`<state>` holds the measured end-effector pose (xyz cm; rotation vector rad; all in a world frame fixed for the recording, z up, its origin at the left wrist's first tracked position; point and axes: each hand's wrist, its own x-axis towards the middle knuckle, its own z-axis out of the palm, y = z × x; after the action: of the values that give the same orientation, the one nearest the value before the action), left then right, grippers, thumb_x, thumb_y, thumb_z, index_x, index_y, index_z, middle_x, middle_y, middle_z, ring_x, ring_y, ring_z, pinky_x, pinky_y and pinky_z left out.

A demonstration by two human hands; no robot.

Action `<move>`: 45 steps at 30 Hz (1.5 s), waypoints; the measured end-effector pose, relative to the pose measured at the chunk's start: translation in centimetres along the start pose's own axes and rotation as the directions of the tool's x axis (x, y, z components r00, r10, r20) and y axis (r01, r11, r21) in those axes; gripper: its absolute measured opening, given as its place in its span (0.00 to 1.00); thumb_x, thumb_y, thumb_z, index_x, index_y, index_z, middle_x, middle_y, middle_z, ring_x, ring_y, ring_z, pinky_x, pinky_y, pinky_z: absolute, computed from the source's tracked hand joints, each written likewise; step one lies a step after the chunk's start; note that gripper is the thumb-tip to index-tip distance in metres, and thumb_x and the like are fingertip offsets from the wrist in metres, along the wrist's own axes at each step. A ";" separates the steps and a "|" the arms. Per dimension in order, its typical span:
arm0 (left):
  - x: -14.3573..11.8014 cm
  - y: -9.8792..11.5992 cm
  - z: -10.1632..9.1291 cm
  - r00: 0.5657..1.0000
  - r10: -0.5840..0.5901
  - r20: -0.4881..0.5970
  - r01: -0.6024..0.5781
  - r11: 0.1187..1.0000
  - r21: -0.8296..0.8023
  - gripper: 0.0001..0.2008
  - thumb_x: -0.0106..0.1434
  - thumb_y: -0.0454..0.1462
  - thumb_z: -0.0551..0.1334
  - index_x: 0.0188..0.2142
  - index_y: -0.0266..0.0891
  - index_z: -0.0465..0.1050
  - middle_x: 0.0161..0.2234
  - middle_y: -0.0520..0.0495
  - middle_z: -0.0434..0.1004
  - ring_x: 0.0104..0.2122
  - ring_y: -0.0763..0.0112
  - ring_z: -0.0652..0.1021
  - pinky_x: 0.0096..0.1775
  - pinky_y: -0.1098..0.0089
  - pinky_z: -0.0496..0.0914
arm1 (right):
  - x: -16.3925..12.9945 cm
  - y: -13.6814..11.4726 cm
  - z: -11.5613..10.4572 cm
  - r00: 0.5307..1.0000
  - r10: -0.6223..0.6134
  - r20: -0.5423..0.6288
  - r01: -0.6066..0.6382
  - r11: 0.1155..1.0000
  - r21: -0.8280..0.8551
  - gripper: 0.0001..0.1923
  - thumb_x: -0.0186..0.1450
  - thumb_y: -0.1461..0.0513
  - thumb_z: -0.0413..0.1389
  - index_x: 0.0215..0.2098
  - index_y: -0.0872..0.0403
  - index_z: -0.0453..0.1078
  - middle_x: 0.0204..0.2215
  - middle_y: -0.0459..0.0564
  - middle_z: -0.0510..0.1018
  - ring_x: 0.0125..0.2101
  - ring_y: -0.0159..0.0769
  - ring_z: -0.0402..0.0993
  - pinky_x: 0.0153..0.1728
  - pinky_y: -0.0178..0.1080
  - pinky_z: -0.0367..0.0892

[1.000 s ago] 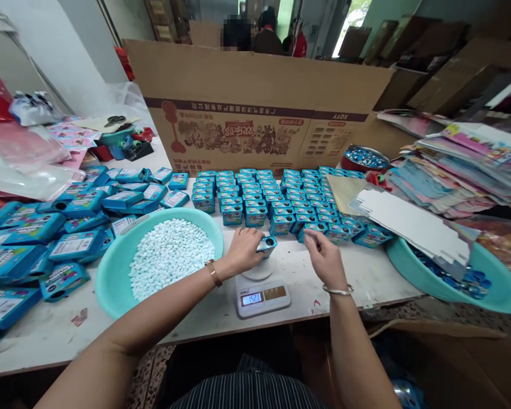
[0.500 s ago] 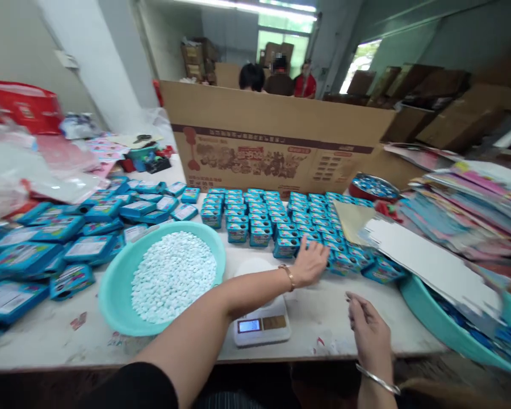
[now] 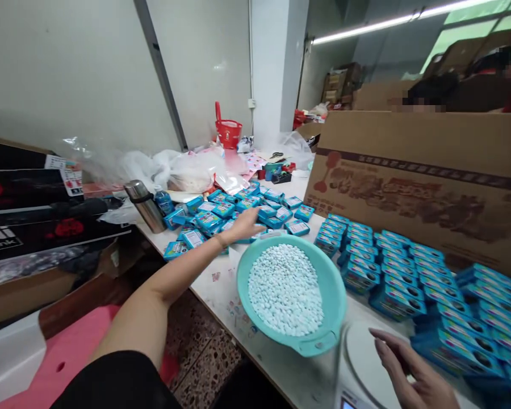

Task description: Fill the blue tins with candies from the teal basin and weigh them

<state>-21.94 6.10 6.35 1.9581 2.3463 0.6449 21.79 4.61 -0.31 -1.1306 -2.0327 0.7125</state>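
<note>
Left hand (image 3: pixel 243 224) was stretched out over the loose pile of blue boxes (image 3: pixel 221 211) at the counter's (image 3: pixel 221 284) far left, fingers spread flat on them, nothing gripped. Right hand (image 3: pixel 413 372) hovered open and empty just above the white scale (image 3: pixel 361 363). A teal bowl (image 3: pixel 330 289) of white pellets sat between the hands, beside the box rows (image 3: pixel 392 272).

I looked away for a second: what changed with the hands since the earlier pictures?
The left hand let go of the small blue tin it held on the scale, set it by the rows, and has swung left onto the loose pile of blue boxes. The right hand pulled back and hovers open by the scale. The teal basin of white tablets and the rows of tins stayed put.
</note>
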 end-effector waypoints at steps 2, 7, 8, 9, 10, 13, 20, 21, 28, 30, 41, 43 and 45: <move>-2.4 -5.8 -1.2 0.994 -0.110 0.006 0.109 0.993 0.048 0.28 0.60 0.37 0.63 0.59 0.34 0.63 0.56 0.33 0.72 0.57 0.48 0.72 0.58 0.52 0.65 | 2.5 -2.1 2.0 0.981 -0.172 0.088 0.173 0.985 -0.004 0.19 0.65 0.46 0.54 0.40 0.50 0.78 0.37 0.51 0.84 0.33 0.39 0.82 0.28 0.32 0.74; -10.1 -11.7 1.8 0.970 -0.240 0.045 0.234 0.965 0.121 0.21 0.61 0.37 0.61 0.55 0.38 0.69 0.51 0.36 0.77 0.53 0.52 0.76 0.53 0.55 0.70 | 9.8 -8.5 9.2 0.835 -0.465 0.295 0.506 0.859 -0.075 0.16 0.71 0.52 0.49 0.45 0.50 0.75 0.40 0.53 0.82 0.41 0.42 0.79 0.41 0.41 0.73; -11.3 -11.8 3.1 0.970 -0.239 0.046 0.231 0.964 0.127 0.23 0.61 0.37 0.61 0.56 0.39 0.67 0.54 0.36 0.75 0.55 0.52 0.74 0.55 0.55 0.69 | 11.5 -10.1 11.3 0.798 -0.487 0.355 0.551 0.829 -0.101 0.16 0.71 0.53 0.48 0.47 0.51 0.74 0.41 0.54 0.81 0.43 0.44 0.78 0.43 0.44 0.73; -12.3 -11.8 4.3 0.971 -0.234 0.047 0.226 0.965 0.133 0.26 0.60 0.38 0.62 0.58 0.39 0.66 0.58 0.35 0.71 0.59 0.52 0.71 0.57 0.54 0.67 | 13.1 -11.6 13.5 0.768 -0.492 0.410 0.584 0.801 -0.132 0.16 0.71 0.55 0.48 0.48 0.52 0.72 0.43 0.55 0.80 0.45 0.46 0.77 0.44 0.45 0.72; -13.0 -11.7 5.6 0.972 -0.230 0.042 0.222 0.965 0.139 0.29 0.60 0.38 0.63 0.61 0.38 0.63 0.62 0.34 0.67 0.63 0.51 0.67 0.60 0.52 0.64 | 14.8 -13.1 15.9 0.743 -0.481 0.466 0.607 0.777 -0.166 0.15 0.71 0.56 0.49 0.51 0.53 0.71 0.45 0.57 0.79 0.47 0.47 0.75 0.45 0.46 0.71; -14.7 -11.2 8.5 0.972 -0.236 0.018 0.231 0.962 0.143 0.35 0.64 0.43 0.59 0.67 0.34 0.53 0.68 0.31 0.55 0.68 0.46 0.57 0.63 0.45 0.57 | 19.0 -16.8 23.1 0.716 -0.377 0.588 0.614 0.741 -0.272 0.19 0.68 0.56 0.54 0.54 0.56 0.68 0.49 0.62 0.75 0.51 0.52 0.70 0.48 0.48 0.68; -21.2 -9.8 10.4 0.974 -0.186 0.125 0.173 0.978 0.115 0.44 0.60 0.44 0.65 0.71 0.43 0.46 0.71 0.38 0.51 0.68 0.45 0.56 0.63 0.46 0.58 | 22.7 -18.7 33.7 0.741 -0.077 0.667 0.452 0.791 -0.411 0.39 0.58 0.49 0.65 0.61 0.58 0.61 0.58 0.67 0.68 0.59 0.58 0.62 0.55 0.53 0.61; -22.4 -10.0 10.5 0.980 -0.141 0.137 0.126 0.985 0.114 0.47 0.59 0.45 0.67 0.71 0.44 0.44 0.71 0.38 0.51 0.68 0.44 0.57 0.62 0.47 0.59 | 22.8 -18.6 34.2 0.739 -0.061 0.671 0.442 0.795 -0.415 0.42 0.55 0.51 0.66 0.62 0.58 0.60 0.59 0.68 0.67 0.60 0.60 0.61 0.55 0.54 0.60; -27.4 -14.0 13.3 0.935 0.354 -0.032 -0.326 0.889 0.323 0.36 0.68 0.41 0.59 0.71 0.42 0.44 0.59 0.41 0.73 0.56 0.59 0.72 0.52 0.65 0.68 | 23.5 -18.0 30.9 0.671 -0.154 0.725 0.445 0.866 -0.228 0.52 0.48 0.59 0.68 0.68 0.56 0.54 0.61 0.66 0.66 0.60 0.58 0.63 0.58 0.53 0.59; -27.8 -15.3 13.6 0.885 0.453 -0.111 -0.388 0.847 0.364 0.29 0.71 0.39 0.55 0.69 0.42 0.51 0.56 0.43 0.76 0.54 0.62 0.73 0.52 0.67 0.68 | 23.0 -17.2 27.8 0.611 -0.282 0.740 0.324 0.942 0.091 0.55 0.48 0.55 0.68 0.70 0.53 0.50 0.64 0.61 0.62 0.62 0.55 0.61 0.61 0.53 0.57; -25.8 -12.4 6.0 0.914 0.190 -0.358 -0.274 0.941 -0.200 0.23 0.62 0.37 0.61 0.57 0.48 0.71 0.49 0.44 0.81 0.52 0.57 0.79 0.56 0.58 0.70 | 11.9 -15.1 16.7 0.632 -0.453 0.629 -0.232 0.663 0.711 0.50 0.43 0.46 0.72 0.60 0.52 0.66 0.53 0.57 0.74 0.53 0.53 0.70 0.55 0.54 0.63; -24.7 -9.1 3.3 0.926 -0.162 -0.340 -0.016 0.885 -0.465 0.18 0.60 0.40 0.63 0.50 0.44 0.75 0.47 0.43 0.82 0.46 0.57 0.81 0.48 0.60 0.75 | 9.8 -15.0 16.4 0.630 -0.457 0.627 -0.296 0.605 0.739 0.50 0.44 0.46 0.72 0.61 0.52 0.65 0.53 0.58 0.74 0.53 0.53 0.71 0.56 0.54 0.62; -23.5 -5.9 0.3 0.936 -0.300 -0.185 0.102 0.733 -0.673 0.15 0.55 0.41 0.67 0.43 0.41 0.77 0.38 0.46 0.83 0.37 0.59 0.82 0.41 0.63 0.77 | 7.8 -14.8 16.3 0.638 -0.443 0.630 -0.382 0.528 0.758 0.51 0.45 0.45 0.71 0.62 0.52 0.64 0.54 0.60 0.73 0.54 0.53 0.71 0.56 0.55 0.62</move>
<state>-22.39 -16.76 -1.61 1.3324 1.9868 1.5572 -1.22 2.46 2.98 -0.0921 -1.7858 2.2094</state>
